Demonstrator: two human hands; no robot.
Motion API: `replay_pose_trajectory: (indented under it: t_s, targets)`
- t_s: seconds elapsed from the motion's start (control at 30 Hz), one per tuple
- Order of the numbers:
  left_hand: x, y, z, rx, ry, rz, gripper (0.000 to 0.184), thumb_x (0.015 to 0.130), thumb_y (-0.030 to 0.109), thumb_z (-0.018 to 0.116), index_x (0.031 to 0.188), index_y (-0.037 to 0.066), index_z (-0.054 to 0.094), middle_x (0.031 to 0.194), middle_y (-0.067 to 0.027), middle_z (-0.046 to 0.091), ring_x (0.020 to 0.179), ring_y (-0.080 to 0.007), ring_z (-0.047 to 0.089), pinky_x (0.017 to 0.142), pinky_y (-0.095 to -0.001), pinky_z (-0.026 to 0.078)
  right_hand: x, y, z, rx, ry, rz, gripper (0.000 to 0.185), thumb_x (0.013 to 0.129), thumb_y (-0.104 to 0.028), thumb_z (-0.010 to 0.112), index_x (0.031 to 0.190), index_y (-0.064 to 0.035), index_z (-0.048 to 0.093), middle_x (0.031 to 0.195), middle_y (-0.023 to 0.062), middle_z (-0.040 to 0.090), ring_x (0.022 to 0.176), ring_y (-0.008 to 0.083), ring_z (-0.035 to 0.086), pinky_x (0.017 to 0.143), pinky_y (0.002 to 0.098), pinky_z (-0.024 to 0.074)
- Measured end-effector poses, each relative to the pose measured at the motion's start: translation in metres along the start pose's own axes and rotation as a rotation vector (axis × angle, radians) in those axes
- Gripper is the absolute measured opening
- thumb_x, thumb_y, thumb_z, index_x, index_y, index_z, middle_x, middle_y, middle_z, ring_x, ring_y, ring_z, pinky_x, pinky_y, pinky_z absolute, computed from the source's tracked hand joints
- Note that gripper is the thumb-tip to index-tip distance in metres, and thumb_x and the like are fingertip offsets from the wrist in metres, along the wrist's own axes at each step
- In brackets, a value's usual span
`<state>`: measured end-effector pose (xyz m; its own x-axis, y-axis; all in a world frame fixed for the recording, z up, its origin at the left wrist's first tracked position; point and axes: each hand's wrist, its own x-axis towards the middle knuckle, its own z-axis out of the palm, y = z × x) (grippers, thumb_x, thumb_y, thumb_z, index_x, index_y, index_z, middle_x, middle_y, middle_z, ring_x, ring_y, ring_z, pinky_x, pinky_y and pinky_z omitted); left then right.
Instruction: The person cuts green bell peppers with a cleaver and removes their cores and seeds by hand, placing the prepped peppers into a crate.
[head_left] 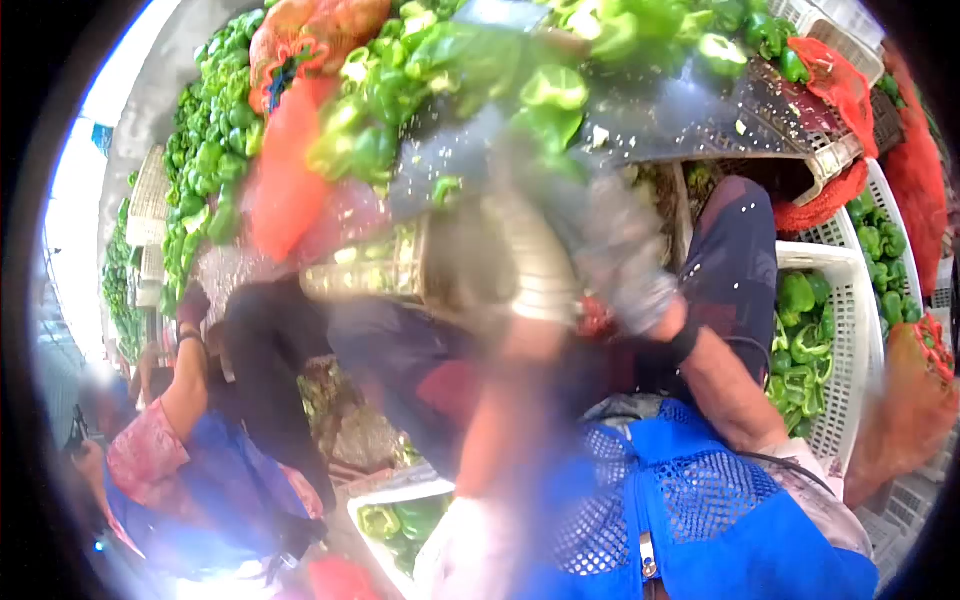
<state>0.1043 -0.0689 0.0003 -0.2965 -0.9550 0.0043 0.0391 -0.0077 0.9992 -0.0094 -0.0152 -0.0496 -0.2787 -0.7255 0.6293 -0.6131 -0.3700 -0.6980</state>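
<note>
My left hand (525, 250), in a pale glove, reaches up over my lap and is badly smeared by motion. Whether its fingers hold anything cannot be made out. To its right is my right hand (632, 270), in a greyish glove and also blurred, above my thigh; its fingers are unclear. Beyond both hands, cut green peppers (553, 90) and whole ones lie on a dark surface (700, 125) dotted with pale seeds. A blurred light crate edge (350, 275) is left of my left hand.
A white crate of green peppers (845, 380) stands at the right, another (372, 500) at the lower left. Red mesh sacks (915, 180) line the right edge. A co-worker in blue (215, 490) sits at the left, near a long pepper heap (205, 150).
</note>
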Motion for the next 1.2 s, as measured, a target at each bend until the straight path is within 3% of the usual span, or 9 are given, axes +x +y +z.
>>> replay_pose_trajectory:
  t_s: [0.2,0.33,0.43,0.6,0.73,0.83,0.93,1.03,1.2]
  targets:
    - [0.121,-0.026,-0.063,0.409,0.396,0.41,0.038,0.083,0.011,0.07,0.119,0.002,0.061,0.12,-0.0159,0.06,0.111,-0.0296,0.055,0.101,-0.0408,0.043,0.03,-0.012,-0.125,-0.534,0.129,0.133,0.046,0.081,-0.015,0.072,0.126,-0.0124,0.062,0.114,0.0129,0.062,0.097,0.0297,0.063,0.084,0.0359,0.0509]
    - [0.165,-0.049,-0.111,1.399,0.557,0.179,0.072,0.07,0.03,0.077,0.136,0.012,0.053,0.145,-0.0172,0.045,0.126,-0.0325,0.05,0.107,-0.0406,0.04,-0.005,-0.018,-0.212,-0.87,0.017,0.328,0.043,0.082,-0.022,0.069,0.124,-0.0163,0.062,0.106,0.0132,0.063,0.093,0.0322,0.063,0.081,0.0408,0.052]
    - [0.193,-0.067,-0.143,1.007,0.416,0.203,0.07,0.07,0.023,0.077,0.134,0.01,0.052,0.128,-0.0187,0.057,0.11,-0.035,0.059,0.096,-0.0404,0.047,-0.043,0.004,-0.249,-1.117,-0.17,0.471,0.037,0.082,-0.025,0.066,0.118,-0.0173,0.064,0.101,0.0138,0.063,0.092,0.0322,0.064,0.079,0.0442,0.0524]
    - [0.198,-0.053,-0.16,1.188,0.36,0.159,0.066,0.068,0.02,0.078,0.129,0.007,0.055,0.118,-0.0204,0.06,0.099,-0.0353,0.063,0.089,-0.0427,0.049,-0.055,0.003,-0.232,-0.929,-0.301,0.432,0.033,0.084,-0.029,0.064,0.115,-0.0149,0.063,0.103,0.0138,0.063,0.096,0.034,0.062,0.082,0.0441,0.0512]
    - [0.164,-0.05,-0.152,0.753,0.515,0.328,0.053,0.082,0.016,0.072,0.131,0.006,0.054,0.118,-0.015,0.058,0.111,-0.0272,0.059,0.09,-0.04,0.049,-0.028,0.02,-0.159,-0.882,-0.394,0.5,0.034,0.091,-0.029,0.058,0.121,-0.013,0.06,0.111,0.0147,0.062,0.103,0.0311,0.061,0.091,0.0423,0.05]
    - [0.086,0.022,-0.079,-0.114,0.479,0.077,0.049,0.088,0.031,0.065,0.13,0.009,0.055,0.12,-0.0136,0.059,0.112,-0.0267,0.057,0.088,-0.0417,0.05,-0.003,0.013,-0.115,-0.518,-0.397,0.094,0.027,0.095,-0.022,0.053,0.117,-0.007,0.059,0.11,0.0156,0.061,0.101,0.0277,0.061,0.091,0.0435,0.0505]
    - [0.093,-0.03,-0.099,-0.293,-0.119,0.049,0.049,0.091,0.046,0.054,0.124,0.01,0.058,0.117,-0.0113,0.062,0.103,-0.0267,0.061,0.087,-0.0421,0.051,0.037,-0.022,-0.069,-0.892,-0.707,-0.018,0.04,0.095,-0.021,0.053,0.131,-0.0051,0.051,0.123,0.0213,0.057,0.11,0.0296,0.058,0.099,0.0444,0.0475]
    - [0.049,-0.019,-0.063,-0.211,-0.151,0.048,0.048,0.091,0.047,0.051,0.12,0.009,0.059,0.114,-0.0097,0.063,0.099,-0.0246,0.063,0.088,-0.0415,0.053,0.027,-0.003,0.001,-0.38,-0.139,-0.462,0.049,0.089,-0.024,0.059,0.134,-0.0066,0.051,0.122,0.0194,0.056,0.108,0.0321,0.057,0.098,0.0454,0.0458]
    - [-0.018,0.003,0.003,-0.384,-0.139,0.08,0.044,0.095,0.037,0.048,0.126,0.006,0.053,0.114,-0.0099,0.062,0.102,-0.0233,0.062,0.09,-0.0396,0.052,-0.003,-0.01,0.001,-0.282,-0.157,-0.311,0.053,0.085,-0.031,0.062,0.132,-0.0079,0.054,0.124,0.0184,0.055,0.111,0.033,0.054,0.099,0.0447,0.0438]
